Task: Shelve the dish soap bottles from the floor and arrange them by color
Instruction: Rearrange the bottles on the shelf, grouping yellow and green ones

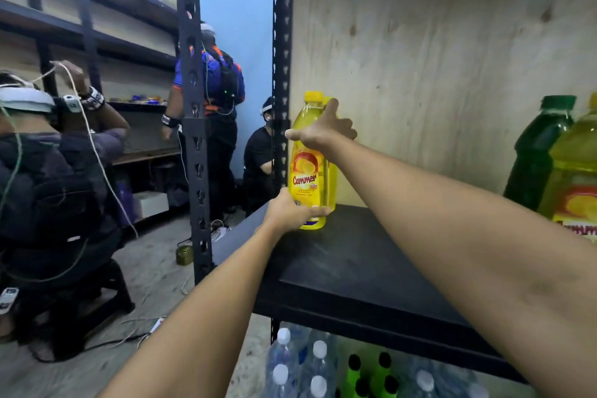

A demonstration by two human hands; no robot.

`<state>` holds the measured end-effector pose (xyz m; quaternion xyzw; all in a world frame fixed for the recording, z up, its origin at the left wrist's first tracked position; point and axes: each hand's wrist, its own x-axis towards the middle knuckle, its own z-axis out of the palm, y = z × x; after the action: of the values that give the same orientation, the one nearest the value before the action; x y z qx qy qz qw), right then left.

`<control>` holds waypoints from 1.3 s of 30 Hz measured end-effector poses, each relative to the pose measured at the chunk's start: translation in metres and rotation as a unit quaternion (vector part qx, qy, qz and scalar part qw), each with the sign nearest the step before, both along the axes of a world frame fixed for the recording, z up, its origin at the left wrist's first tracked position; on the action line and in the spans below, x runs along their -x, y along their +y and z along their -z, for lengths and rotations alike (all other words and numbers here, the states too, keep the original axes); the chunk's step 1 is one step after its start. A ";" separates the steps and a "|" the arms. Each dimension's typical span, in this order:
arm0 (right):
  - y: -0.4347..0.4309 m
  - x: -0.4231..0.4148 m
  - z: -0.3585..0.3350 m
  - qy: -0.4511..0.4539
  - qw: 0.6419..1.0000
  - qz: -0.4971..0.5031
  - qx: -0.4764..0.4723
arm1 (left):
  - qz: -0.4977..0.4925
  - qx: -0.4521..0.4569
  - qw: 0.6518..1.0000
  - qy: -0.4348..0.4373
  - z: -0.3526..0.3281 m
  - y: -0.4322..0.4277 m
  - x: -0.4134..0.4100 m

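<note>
A yellow dish soap bottle stands upright at the far left of the black shelf board. A second yellow bottle is partly hidden right behind it. My left hand grips the front bottle at its base. My right hand wraps around its upper part, just under the cap. At the shelf's right edge stand a dark green bottle and a yellow-green bottle, side by side.
A black upright post frames the shelf on the left. Below the shelf stand several clear water bottles and green bottles with black caps. Three people work at other shelves to the left. Cables lie on the concrete floor.
</note>
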<state>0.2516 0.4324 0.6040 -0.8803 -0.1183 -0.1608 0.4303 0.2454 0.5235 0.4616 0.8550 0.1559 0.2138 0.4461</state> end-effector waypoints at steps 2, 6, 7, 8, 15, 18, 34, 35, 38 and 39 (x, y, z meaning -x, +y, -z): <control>-0.021 0.014 0.000 0.034 0.998 -0.044 -0.012 | -0.005 0.004 0.999 0.032 -0.006 -0.004 0.009; -0.105 0.058 -0.003 -0.038 0.997 -0.062 0.022 | -0.075 -0.037 0.996 0.036 -0.015 -0.039 0.049; -0.133 0.071 -0.006 -0.061 0.996 -0.055 0.028 | -0.096 -0.072 0.992 -0.024 -0.015 -0.054 0.063; -0.163 0.084 -0.010 -0.081 0.995 -0.044 0.028 | -0.115 -0.118 0.981 -0.107 -0.015 -0.070 0.076; -0.317 0.114 -0.031 -0.204 0.960 0.173 0.081 | 0.157 -0.046 0.951 -0.261 -0.029 -0.209 0.099; -0.335 0.105 -0.020 -0.144 0.974 0.161 0.065 | 0.237 0.028 0.963 -0.126 -0.024 -0.264 0.079; -0.330 0.076 -0.005 -0.119 0.983 0.138 0.023 | 0.134 -0.037 0.984 -0.109 0.000 -0.341 0.058; -0.323 0.080 -0.005 -0.133 0.983 0.123 0.034 | 0.115 -0.037 0.985 -0.123 0.001 -0.340 0.060; -0.293 0.090 -0.009 -0.169 0.981 0.081 0.059 | 0.083 -0.015 0.983 -0.165 0.001 -0.319 0.061; -0.281 0.091 -0.011 -0.178 0.980 0.070 0.054 | 0.076 -0.010 0.981 -0.178 0.001 -0.306 0.062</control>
<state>0.1602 0.1515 0.6152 -0.8656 -0.1398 -0.3377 0.3423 0.1835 0.2174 0.4611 0.8170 0.0066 0.3300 0.4728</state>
